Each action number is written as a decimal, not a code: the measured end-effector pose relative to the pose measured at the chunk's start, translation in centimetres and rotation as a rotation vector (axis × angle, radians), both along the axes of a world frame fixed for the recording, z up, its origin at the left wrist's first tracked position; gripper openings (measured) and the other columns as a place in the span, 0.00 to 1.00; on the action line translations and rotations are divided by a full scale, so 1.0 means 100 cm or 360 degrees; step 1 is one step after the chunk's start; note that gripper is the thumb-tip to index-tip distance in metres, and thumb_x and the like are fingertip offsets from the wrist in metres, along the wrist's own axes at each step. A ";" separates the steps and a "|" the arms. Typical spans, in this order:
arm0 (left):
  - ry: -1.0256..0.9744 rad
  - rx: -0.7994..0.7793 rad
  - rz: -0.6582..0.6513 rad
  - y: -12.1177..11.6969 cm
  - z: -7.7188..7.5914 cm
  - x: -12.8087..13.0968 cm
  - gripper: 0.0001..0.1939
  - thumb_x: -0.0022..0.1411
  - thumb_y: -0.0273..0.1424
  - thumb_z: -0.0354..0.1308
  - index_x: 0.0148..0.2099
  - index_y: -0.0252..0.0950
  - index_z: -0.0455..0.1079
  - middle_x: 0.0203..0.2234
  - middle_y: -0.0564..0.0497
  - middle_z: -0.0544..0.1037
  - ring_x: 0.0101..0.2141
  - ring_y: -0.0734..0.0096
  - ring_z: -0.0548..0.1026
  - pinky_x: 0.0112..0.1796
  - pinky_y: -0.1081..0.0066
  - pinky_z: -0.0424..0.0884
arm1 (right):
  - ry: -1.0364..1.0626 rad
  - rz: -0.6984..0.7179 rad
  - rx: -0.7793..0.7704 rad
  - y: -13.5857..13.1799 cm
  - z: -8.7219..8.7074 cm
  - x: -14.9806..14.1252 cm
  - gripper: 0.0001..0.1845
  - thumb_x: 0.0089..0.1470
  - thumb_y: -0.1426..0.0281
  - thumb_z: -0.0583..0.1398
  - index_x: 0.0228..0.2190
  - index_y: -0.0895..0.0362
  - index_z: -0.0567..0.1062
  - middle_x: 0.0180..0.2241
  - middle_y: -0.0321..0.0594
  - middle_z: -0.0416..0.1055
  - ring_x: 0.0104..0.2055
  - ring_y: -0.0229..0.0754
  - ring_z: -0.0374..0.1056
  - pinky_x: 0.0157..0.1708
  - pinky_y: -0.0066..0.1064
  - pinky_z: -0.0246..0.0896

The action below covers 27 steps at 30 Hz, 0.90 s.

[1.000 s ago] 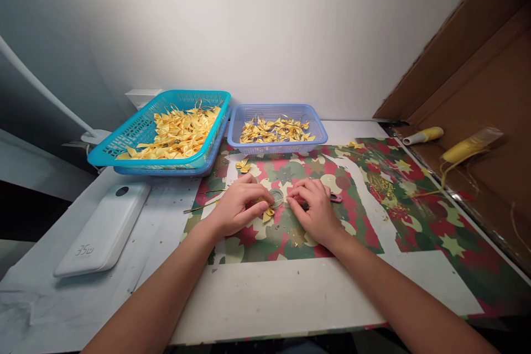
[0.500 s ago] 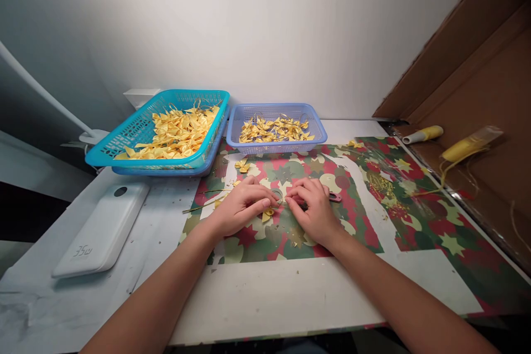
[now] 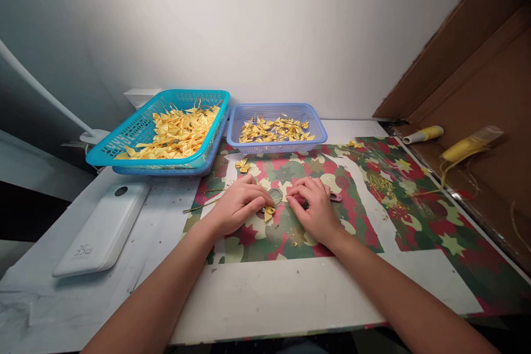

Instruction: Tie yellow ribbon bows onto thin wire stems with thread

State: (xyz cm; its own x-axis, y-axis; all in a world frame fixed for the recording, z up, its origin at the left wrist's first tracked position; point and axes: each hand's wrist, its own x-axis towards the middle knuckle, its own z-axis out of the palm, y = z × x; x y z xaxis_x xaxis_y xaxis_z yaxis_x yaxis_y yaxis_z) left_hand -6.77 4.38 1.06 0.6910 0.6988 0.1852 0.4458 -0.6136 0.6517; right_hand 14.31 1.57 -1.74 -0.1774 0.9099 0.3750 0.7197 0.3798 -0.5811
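My left hand [image 3: 244, 206] pinches a thin gold cord loop [image 3: 275, 195] between thumb and fingers. Just below the fingertips a yellow satin ribbon bow [image 3: 269, 213] shows, close to the loop; whether they are joined I cannot make out. Facing it, my right hand [image 3: 313, 204] has its fingers curled in a pinch at the loop's right side, and what they hold is too small to tell. A pink-handled tool [image 3: 336, 197] sticks out behind the right hand, its other end hidden. Gold cords [image 3: 199, 207] lie left of my left hand.
A turquoise basket [image 3: 166, 164] of yellow bows stands at back left, stacked on a blue one. Beside it is a purple-blue basket [image 3: 277, 147] with corded bows. A loose bow [image 3: 242, 166] lies nearer. A white power bank [image 3: 103, 232] and yellow thread spool [image 3: 464, 146] flank the mat.
My hands have drawn slightly apart, and the round cord loop now shows more fully between them. The bow beneath my left fingers has shifted slightly right.
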 end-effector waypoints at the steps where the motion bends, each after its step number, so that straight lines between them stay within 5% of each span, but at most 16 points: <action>1: 0.0015 0.0009 -0.0006 0.000 0.000 0.000 0.31 0.69 0.44 0.33 0.39 0.37 0.77 0.36 0.48 0.81 0.34 0.62 0.67 0.40 0.61 0.59 | 0.0003 -0.0003 0.0000 0.000 0.000 0.000 0.06 0.55 0.73 0.58 0.28 0.53 0.74 0.36 0.37 0.72 0.42 0.45 0.63 0.43 0.39 0.50; 27: -0.0110 -0.0016 -0.0086 -0.007 0.003 0.006 0.19 0.67 0.37 0.45 0.35 0.38 0.76 0.34 0.50 0.81 0.32 0.67 0.70 0.39 0.64 0.61 | -0.0247 -0.0033 -0.0059 0.011 0.011 0.024 0.09 0.57 0.70 0.56 0.26 0.54 0.71 0.37 0.36 0.73 0.42 0.45 0.62 0.44 0.39 0.47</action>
